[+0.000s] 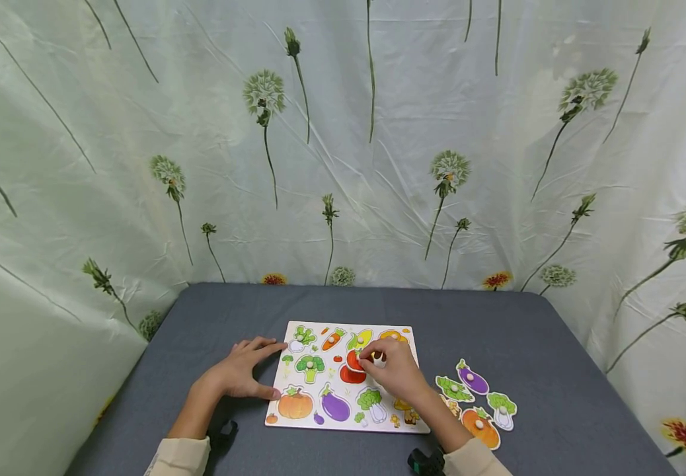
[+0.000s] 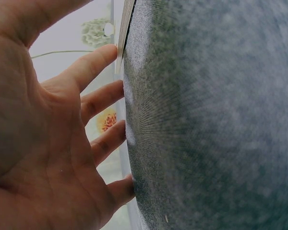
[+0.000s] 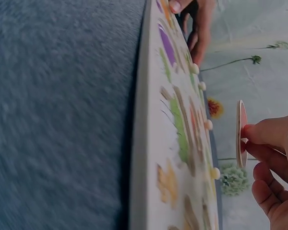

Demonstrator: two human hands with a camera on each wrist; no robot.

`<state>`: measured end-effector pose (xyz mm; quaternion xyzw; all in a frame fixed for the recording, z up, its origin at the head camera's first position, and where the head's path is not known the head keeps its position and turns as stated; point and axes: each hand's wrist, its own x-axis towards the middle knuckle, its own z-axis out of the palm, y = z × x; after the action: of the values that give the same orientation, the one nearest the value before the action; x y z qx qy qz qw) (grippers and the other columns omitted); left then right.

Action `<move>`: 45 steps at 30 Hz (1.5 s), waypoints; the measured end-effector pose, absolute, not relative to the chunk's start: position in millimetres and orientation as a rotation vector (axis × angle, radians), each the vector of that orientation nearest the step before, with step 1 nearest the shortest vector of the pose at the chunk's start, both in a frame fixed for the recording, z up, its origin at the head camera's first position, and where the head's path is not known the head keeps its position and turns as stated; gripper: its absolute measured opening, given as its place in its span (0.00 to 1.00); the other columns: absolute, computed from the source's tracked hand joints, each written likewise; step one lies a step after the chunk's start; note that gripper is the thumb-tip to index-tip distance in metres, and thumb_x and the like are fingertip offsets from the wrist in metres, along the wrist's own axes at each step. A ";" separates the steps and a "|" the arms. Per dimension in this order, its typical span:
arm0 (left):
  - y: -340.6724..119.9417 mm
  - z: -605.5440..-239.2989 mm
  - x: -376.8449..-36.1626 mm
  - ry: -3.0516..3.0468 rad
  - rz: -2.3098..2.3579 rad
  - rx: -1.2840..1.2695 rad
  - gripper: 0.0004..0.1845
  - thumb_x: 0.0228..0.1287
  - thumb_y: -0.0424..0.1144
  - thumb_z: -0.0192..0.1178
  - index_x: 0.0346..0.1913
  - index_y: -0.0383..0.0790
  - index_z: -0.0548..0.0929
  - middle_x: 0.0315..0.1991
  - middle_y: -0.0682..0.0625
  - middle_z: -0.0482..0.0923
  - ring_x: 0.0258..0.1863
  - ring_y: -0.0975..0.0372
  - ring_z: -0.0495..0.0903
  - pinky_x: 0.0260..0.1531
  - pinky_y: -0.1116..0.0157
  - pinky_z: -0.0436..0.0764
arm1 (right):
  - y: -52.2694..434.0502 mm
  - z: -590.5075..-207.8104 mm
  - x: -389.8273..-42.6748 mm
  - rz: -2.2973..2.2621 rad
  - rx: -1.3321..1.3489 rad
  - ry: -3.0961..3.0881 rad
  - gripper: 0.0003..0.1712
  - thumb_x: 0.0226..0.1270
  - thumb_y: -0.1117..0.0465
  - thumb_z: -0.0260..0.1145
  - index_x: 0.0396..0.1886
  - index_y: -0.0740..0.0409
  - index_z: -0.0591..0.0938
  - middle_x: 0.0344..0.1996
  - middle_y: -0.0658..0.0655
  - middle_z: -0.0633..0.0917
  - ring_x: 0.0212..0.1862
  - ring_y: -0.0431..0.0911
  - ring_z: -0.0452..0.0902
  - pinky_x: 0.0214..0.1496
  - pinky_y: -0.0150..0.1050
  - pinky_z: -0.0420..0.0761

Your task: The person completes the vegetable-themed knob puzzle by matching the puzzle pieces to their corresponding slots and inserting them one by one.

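Red tomato piece (image 1: pixel 355 360) pinched above unlettered puzzle board (image 1: pixel 343 423).

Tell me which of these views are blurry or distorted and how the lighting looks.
Head view: sharp, evenly lit, wide-angle bending at the edges, no glare on the puzzle board. Left wrist view: left hand close and soft, table grainy. Right wrist view: blurred, dim table; the piece in the right hand is soft-edged.

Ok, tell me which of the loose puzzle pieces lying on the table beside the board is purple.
The eggplant piece, farthest from the person among the loose pieces right of the puzzle board. The others there are green-leaved or orange.
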<state>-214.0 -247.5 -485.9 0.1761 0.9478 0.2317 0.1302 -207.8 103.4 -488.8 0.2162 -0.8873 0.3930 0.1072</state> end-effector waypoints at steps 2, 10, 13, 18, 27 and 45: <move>-247.4 -484.7 -213.3 2.755 0.670 0.506 0.55 0.43 0.65 0.78 0.77 0.55 0.69 0.75 0.43 0.65 0.73 0.39 0.60 0.71 0.28 0.50 | 100.4 -491.3 -207.6 1.163 0.644 -2.636 0.06 0.59 0.65 0.79 0.31 0.48 0.91 0.31 0.42 0.88 0.34 0.40 0.78 0.38 0.32 0.76; -246.8 -484.3 -212.9 2.749 0.676 0.506 0.55 0.44 0.64 0.78 0.77 0.55 0.69 0.75 0.42 0.65 0.73 0.37 0.60 0.71 0.27 0.50 | 91.9 -497.5 -206.6 1.168 0.674 -2.691 0.04 0.60 0.63 0.78 0.31 0.49 0.92 0.29 0.42 0.87 0.33 0.38 0.72 0.36 0.31 0.73; -246.6 -484.9 -213.4 2.750 0.672 0.503 0.54 0.44 0.64 0.78 0.77 0.55 0.69 0.75 0.42 0.65 0.73 0.38 0.60 0.71 0.28 0.50 | 90.1 -499.3 -205.8 1.144 0.662 -2.720 0.04 0.61 0.63 0.78 0.31 0.48 0.91 0.29 0.42 0.86 0.33 0.37 0.72 0.36 0.30 0.72; -246.3 -485.5 -213.7 2.756 0.666 0.489 0.55 0.43 0.63 0.79 0.77 0.55 0.69 0.75 0.43 0.65 0.74 0.39 0.60 0.72 0.29 0.50 | 88.4 -502.4 -205.7 1.133 0.673 -2.718 0.04 0.61 0.64 0.77 0.31 0.50 0.91 0.29 0.44 0.87 0.32 0.37 0.72 0.34 0.30 0.72; -245.4 -485.0 -211.7 2.756 0.668 0.503 0.55 0.43 0.62 0.79 0.77 0.54 0.69 0.75 0.42 0.65 0.74 0.38 0.60 0.71 0.28 0.49 | 86.4 -506.0 -207.5 1.121 0.679 -2.758 0.01 0.62 0.64 0.76 0.32 0.55 0.92 0.28 0.44 0.87 0.29 0.34 0.69 0.30 0.28 0.71; -247.3 -484.1 -212.8 2.749 0.674 0.510 0.55 0.44 0.63 0.78 0.78 0.54 0.68 0.75 0.42 0.64 0.74 0.38 0.60 0.71 0.27 0.49 | 85.9 -507.8 -206.9 1.117 0.638 -2.779 0.01 0.61 0.62 0.77 0.32 0.54 0.91 0.27 0.43 0.86 0.27 0.35 0.68 0.29 0.28 0.70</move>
<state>-212.8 -247.3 -484.1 0.1759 0.9474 0.2324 0.1325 -206.9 85.9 -507.8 0.2081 -0.9068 0.3645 0.0398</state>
